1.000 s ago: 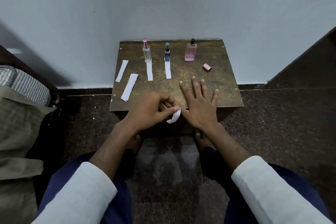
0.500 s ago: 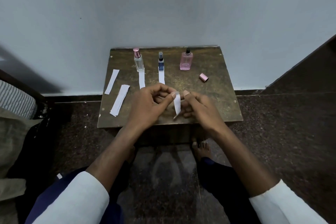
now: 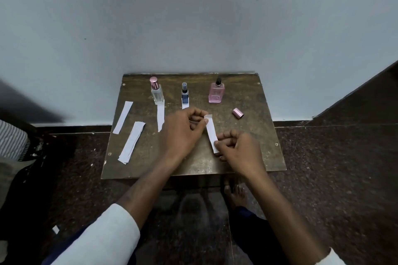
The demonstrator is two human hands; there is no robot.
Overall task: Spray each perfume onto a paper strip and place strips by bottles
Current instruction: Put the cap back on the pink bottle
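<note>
Hands both on one paper strip [image 3: 211, 133]: left hand [image 3: 183, 129] pinches its far end, right hand [image 3: 238, 149] pinches its near end, strip stretched between them over the table [image 3: 254, 157]. We see three bottles along the back: clear bottle [image 3: 156, 92] with pink cap on, blue bottle [image 3: 184, 95], pink bottle [image 3: 216, 92] uncapped. Loose pink cap [image 3: 238, 112] lies near the pink bottle, to its right. We count one strip in front of the clear bottle [image 3: 160, 117], one at the blue bottle [image 3: 185, 105], mostly hidden by the left hand. Spare strips [image 3: 131, 142] sit at table left.
</note>
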